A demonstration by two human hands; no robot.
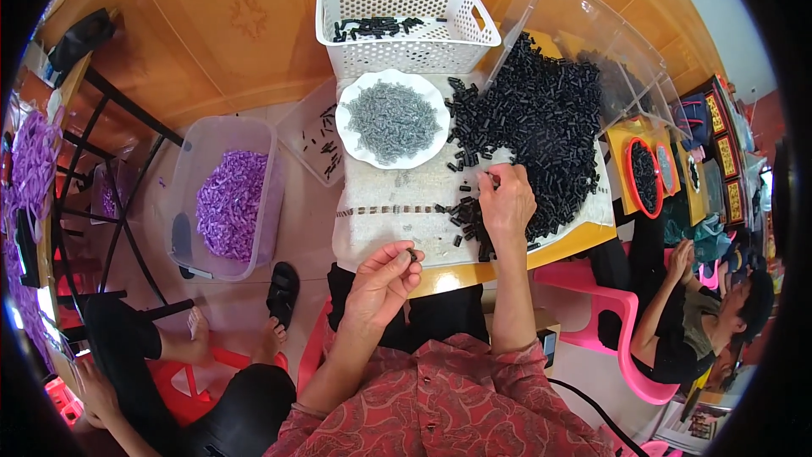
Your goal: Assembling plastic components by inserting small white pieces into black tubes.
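My left hand (pixel 382 281) is raised near the table's front edge, its fingertips pinched on a small black tube piece (pixel 412 254). My right hand (pixel 506 200) rests on the white cloth (pixel 381 203) at the edge of a big pile of black tube pieces (pixel 541 118), its fingers closed around something small that I cannot make out. A white plate (pixel 349 131) of small grey pieces (pixel 391 120) sits just beyond both hands. A row of small pieces (pixel 385 210) lies in a line across the cloth.
A white perforated basket (pixel 406 44) with a few black pieces stands at the back. A clear plastic bin (pixel 592 30) tilts at the right. On the floor to the left is a tub of purple pieces (pixel 227 201). Another person (pixel 702 313) sits at the right on a pink chair.
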